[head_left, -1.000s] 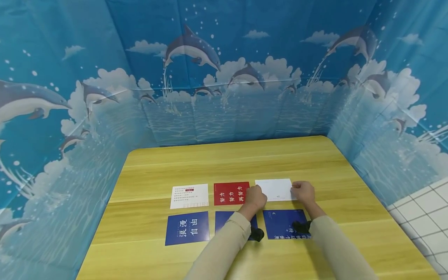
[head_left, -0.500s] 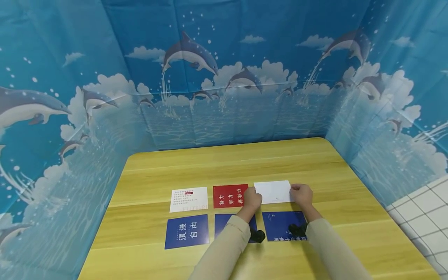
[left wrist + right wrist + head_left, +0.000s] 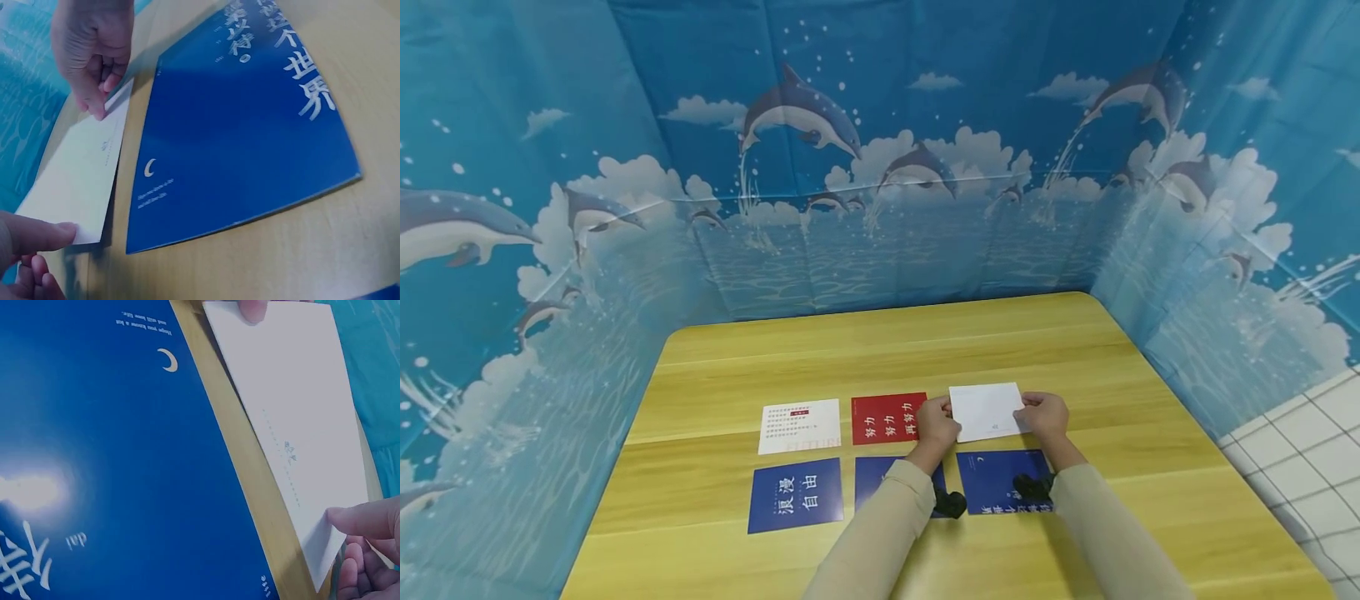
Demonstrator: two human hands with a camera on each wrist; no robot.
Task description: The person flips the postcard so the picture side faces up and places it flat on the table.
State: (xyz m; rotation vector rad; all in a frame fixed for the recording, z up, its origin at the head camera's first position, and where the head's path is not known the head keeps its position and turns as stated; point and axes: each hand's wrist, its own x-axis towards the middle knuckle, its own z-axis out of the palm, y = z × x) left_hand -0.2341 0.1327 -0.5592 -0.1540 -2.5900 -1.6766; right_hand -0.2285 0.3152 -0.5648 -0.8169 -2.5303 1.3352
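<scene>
A white card (image 3: 987, 410) with small faint print is between both hands in the head view. My left hand (image 3: 936, 425) pinches its left edge, the thumb on top. On the opposite edge my right hand (image 3: 1047, 418) pinches it between thumb and curled fingers. In the left wrist view the card (image 3: 84, 165) has a shadow beneath its near edge, so it looks slightly raised. Just nearer than it lies a blue card (image 3: 119, 444) with a moon and white characters, flat on the table. Left of my left hand is a red card (image 3: 880, 421) with white characters.
A white card with printed lines (image 3: 800, 427) lies farther left. Below it is a blue card (image 3: 796, 496) with white characters; another blue card (image 3: 872, 479) is partly covered by my left sleeve. The wooden table (image 3: 865, 354) meets a dolphin-print curtain (image 3: 850, 250) behind.
The white card has lifted slightly and now tilts between both hands. My left fingers have shifted to its left edge. The other cards keep their places.
</scene>
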